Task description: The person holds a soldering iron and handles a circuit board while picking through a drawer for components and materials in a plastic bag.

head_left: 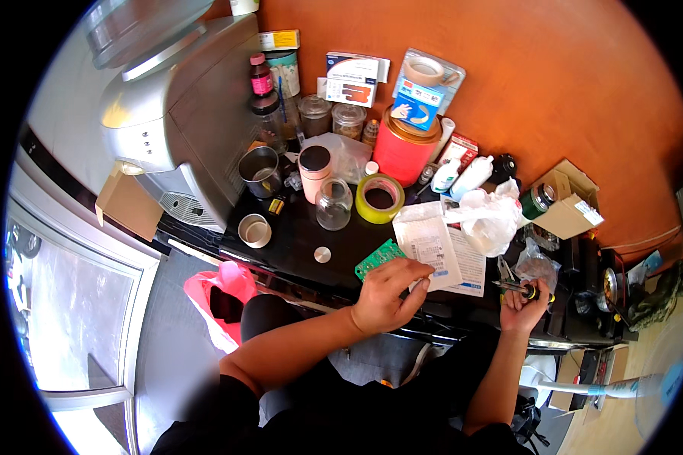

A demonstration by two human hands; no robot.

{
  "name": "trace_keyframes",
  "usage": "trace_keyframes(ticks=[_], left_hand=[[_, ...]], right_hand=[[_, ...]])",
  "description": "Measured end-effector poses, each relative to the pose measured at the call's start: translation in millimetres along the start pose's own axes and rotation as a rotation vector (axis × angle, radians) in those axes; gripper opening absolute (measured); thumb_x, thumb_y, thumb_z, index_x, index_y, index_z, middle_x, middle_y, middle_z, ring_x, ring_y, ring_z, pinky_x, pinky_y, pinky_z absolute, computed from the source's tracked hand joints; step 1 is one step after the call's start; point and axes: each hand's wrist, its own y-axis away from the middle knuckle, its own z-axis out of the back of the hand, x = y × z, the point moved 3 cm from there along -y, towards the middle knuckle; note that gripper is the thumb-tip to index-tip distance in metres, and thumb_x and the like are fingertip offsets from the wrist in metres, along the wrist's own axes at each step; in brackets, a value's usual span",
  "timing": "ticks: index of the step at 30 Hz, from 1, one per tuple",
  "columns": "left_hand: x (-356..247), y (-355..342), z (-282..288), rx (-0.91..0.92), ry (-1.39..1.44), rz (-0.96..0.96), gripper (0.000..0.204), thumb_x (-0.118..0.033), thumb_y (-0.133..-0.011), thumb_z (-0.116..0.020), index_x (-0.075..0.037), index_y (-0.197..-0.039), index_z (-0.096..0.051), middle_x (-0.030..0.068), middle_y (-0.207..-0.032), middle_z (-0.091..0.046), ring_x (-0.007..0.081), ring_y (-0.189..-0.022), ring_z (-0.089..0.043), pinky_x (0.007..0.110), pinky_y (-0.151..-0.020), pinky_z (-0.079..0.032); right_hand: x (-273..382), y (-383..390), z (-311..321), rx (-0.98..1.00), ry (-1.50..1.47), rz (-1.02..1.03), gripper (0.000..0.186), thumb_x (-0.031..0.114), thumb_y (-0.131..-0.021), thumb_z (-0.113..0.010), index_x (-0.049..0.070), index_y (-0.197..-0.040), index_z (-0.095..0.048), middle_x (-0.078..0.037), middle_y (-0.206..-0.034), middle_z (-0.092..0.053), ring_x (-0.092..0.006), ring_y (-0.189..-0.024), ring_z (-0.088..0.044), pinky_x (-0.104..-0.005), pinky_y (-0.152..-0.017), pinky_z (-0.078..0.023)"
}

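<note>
My left hand (391, 294) hovers at the table's front edge, thumb and fingertips pinched together over the lower part of a white printed paper packet (420, 231). Whatever is in the pinch is too small to make out. Partly behind this hand lies a green circuit board (372, 260). On the right, my right hand (525, 309) is closed round a hand tool with a black-and-yellow handle (532, 291). Its metal tip points left; the grip hides its exact kind. Beneath the packet rests a printed sheet (469, 265).
Yellow tape (363, 208), a glass jar (332, 211), a pink flask (311, 188) and a metal cup (255, 230) stand behind the board. A white plastic bag (493, 224) and an open carton (569, 199) crowd the right. A silver dispenser (197, 98) borders the left; a pink bag (203, 292) hangs below.
</note>
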Motion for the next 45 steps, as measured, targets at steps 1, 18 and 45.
trace_keyframes(ticks=[1,18,45], left_hand=[[1.3,-1.1,-0.1,-0.013,0.007,0.003,0.019,0.002,-0.082,-0.065,0.002,-0.101,-0.065,0.0150,-0.089,-0.067,0.0296,-0.076,-0.066,0.035,-0.068,-0.053],[4.8,-9.0,-54.2,0.006,0.160,-0.117,0.023,-0.001,-0.081,-0.067,0.001,-0.104,-0.065,0.0136,-0.091,-0.067,0.0300,-0.075,-0.066,0.037,-0.065,-0.052],[-9.1,11.4,-64.0,0.119,0.169,-0.168,0.032,-0.009,-0.080,-0.070,0.000,-0.110,-0.066,0.0109,-0.088,-0.066,0.0267,-0.076,-0.066,0.036,-0.069,-0.054]], right_hand=[[-1.7,-1.8,-1.8,0.008,-0.031,0.018,0.022,0.028,-0.093,-0.059,0.013,-0.077,-0.057,0.002,-0.059,-0.051,-0.0073,-0.038,-0.032,-0.0238,-0.039,-0.025],[-16.7,-18.6,13.3,-0.008,-0.058,-0.077,0.023,0.027,-0.094,-0.058,0.011,-0.078,-0.059,0.001,-0.059,-0.052,-0.0081,-0.039,-0.033,-0.0250,-0.041,-0.025],[-20.4,-16.2,4.5,-0.035,-0.075,-0.113,0.026,0.029,-0.096,-0.055,0.013,-0.076,-0.053,0.003,-0.055,-0.042,-0.0073,-0.037,-0.029,-0.0240,-0.037,-0.027]])
